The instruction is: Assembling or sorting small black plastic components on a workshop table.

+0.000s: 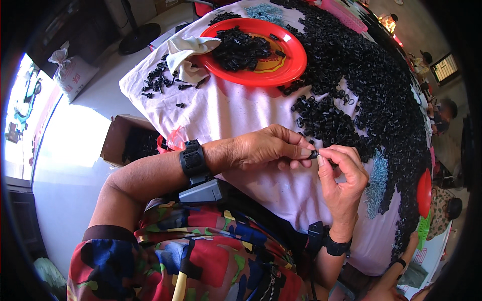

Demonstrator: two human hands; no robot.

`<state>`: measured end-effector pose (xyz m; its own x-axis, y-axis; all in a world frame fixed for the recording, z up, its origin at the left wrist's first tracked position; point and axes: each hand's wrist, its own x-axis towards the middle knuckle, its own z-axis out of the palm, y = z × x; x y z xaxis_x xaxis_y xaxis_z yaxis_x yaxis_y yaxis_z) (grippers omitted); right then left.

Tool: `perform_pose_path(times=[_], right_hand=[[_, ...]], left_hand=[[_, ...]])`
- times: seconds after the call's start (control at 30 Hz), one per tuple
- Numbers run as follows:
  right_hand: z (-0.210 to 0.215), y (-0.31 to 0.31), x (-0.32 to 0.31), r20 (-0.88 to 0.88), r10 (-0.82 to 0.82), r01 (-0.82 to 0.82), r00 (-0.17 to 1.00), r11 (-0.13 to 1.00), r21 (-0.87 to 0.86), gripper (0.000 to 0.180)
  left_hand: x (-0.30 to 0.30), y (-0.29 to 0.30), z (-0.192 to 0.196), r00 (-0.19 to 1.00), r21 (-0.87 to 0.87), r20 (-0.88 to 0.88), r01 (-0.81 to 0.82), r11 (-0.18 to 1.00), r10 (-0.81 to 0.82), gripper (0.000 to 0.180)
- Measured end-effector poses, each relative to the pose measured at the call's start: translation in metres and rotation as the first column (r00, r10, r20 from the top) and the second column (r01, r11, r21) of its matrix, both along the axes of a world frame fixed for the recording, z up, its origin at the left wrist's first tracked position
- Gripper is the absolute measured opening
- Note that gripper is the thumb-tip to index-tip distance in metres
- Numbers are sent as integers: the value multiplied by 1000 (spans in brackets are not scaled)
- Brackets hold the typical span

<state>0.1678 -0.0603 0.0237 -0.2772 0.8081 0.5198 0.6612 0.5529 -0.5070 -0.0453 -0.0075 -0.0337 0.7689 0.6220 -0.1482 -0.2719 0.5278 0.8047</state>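
My left hand (268,147) and my right hand (344,173) meet over the near part of the cloth-covered table. Between their fingertips is a small black plastic part (314,154), mostly hidden by the thumbs and forefingers. Both hands pinch it from opposite sides. Just beyond them a heap of loose black plastic parts (321,115) spreads to the right. A pile of thin pale-blue metal pieces, like pins or screws, (376,180) lies beside my right hand. Farther off, a red plate (293,62) holds more black parts.
A whitish cloth (188,57) lies against the plate's left rim, near scattered black pieces (158,80). Left of the table stands a cardboard box (113,140) with dark contents. A pink basket (344,15) sits at the far side. Another person's arm (401,261) reaches in at lower right.
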Motion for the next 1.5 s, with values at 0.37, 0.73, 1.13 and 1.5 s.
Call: perform_pose_path(times=[0.37, 0.73, 1.13, 1.5], right_hand=[[1, 1, 1, 12, -15, 15, 1000, 1000, -23, 17], [-15, 13, 9, 301, -27, 80, 953, 983, -163, 20], [-16, 13, 9, 357, 11, 55, 934, 983, -174, 16], [-16, 11, 1, 116, -116, 139, 986, 966, -220, 15]], left_hand=[[0, 1, 1, 998, -100, 44, -36, 994, 41, 24], [3, 1, -1, 991, -147, 61, -110, 983, 120, 21], [9, 0, 2, 994, -97, 55, -84, 992, 89, 19], [3, -1, -4, 990, -118, 58, -123, 985, 131, 23]])
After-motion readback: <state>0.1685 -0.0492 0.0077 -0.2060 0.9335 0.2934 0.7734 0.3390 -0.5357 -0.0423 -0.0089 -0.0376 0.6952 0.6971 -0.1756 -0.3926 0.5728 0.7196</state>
